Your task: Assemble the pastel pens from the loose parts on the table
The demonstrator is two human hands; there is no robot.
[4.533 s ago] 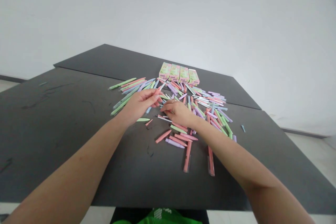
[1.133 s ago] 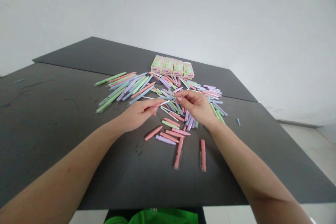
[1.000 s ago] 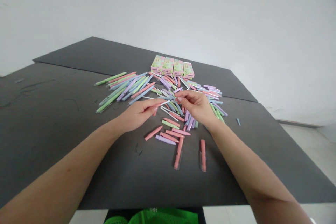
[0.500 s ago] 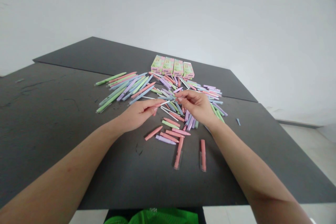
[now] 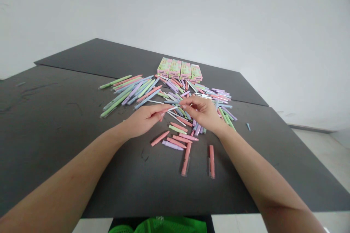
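Observation:
My left hand (image 5: 144, 119) is closed, with a thin white pen refill (image 5: 172, 108) sticking out to the right from its pinched fingertips. My right hand (image 5: 202, 111) has its thumb and fingertips pinched together at the refill's dark far end. Anything small between the right fingertips is hidden. Below the hands lie loose pen parts, among them a light green piece (image 5: 177, 129), a purple piece (image 5: 172, 145) and several pink ones. Two pink pen barrels with clear ends, a left one (image 5: 186, 160) and a right one (image 5: 212, 162), lie nearest me.
Full-length pastel pens (image 5: 131, 91) are heaped at the left. Mixed barrels and white refills spread under and behind my right hand. Several small pink-and-green boxes (image 5: 175, 68) stand in a row at the back. A small blue piece (image 5: 248, 126) lies rightward on the dark table (image 5: 123, 182).
My right hand has shifted slightly left, bringing its fingertips to the refill's end. The left hand has barely moved and still grips the refill.

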